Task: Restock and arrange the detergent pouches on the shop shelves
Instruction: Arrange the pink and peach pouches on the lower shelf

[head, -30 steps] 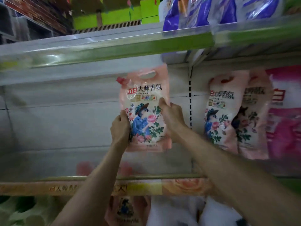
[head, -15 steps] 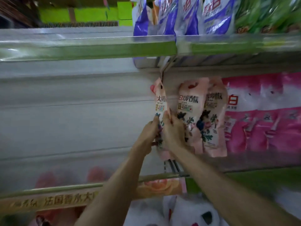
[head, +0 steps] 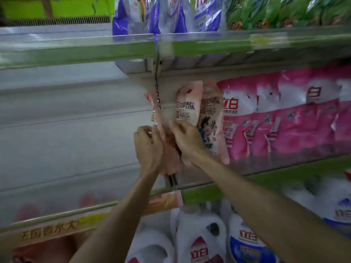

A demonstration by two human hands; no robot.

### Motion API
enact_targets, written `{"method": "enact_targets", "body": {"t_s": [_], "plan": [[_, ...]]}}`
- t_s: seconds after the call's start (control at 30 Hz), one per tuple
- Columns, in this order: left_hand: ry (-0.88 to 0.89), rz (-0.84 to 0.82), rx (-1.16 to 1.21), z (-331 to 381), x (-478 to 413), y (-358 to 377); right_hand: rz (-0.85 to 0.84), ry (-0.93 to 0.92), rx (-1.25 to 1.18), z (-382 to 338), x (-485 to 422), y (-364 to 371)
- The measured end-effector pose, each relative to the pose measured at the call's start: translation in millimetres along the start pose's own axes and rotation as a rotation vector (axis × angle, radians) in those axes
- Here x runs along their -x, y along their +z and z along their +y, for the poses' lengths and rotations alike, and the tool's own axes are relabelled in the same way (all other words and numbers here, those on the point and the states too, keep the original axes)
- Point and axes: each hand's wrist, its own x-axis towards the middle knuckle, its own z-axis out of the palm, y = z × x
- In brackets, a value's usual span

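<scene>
A pale pink floral detergent pouch [head: 158, 112] stands edge-on on the middle shelf [head: 284, 166], at the upright between two bays. My left hand [head: 149, 147] grips its left side and my right hand [head: 187, 139] grips its right side, low on the pouch. Two matching pink pouches [head: 201, 114] stand upright just to its right, touching it. The pouch's lower part is hidden behind my hands.
A row of bright pink and white pouches [head: 284, 118] fills the shelf to the right. The left bay [head: 66, 130] of the same shelf holds no goods. Purple and green pouches [head: 171, 14] sit on the top shelf; white bottles [head: 199, 238] stand below.
Both hands carried the pouch from the middle of the left bay rightward, turned it edge-on, and brought it against the two pink pouches. The view shifted right.
</scene>
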Motion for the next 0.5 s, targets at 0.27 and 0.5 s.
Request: {"method": "enact_targets", "body": {"t_s": [0.27,0.5], "plan": [[0.512,0.005,-0.26,70.0,75.9,28.6,0.051,-0.04,0.26,5.5,10.8,-94.2],[0.484,-0.502,-0.347,106.9,125.5,116.1,0.182,0.046,0.565,58.5,5.3,-246.6]]}}
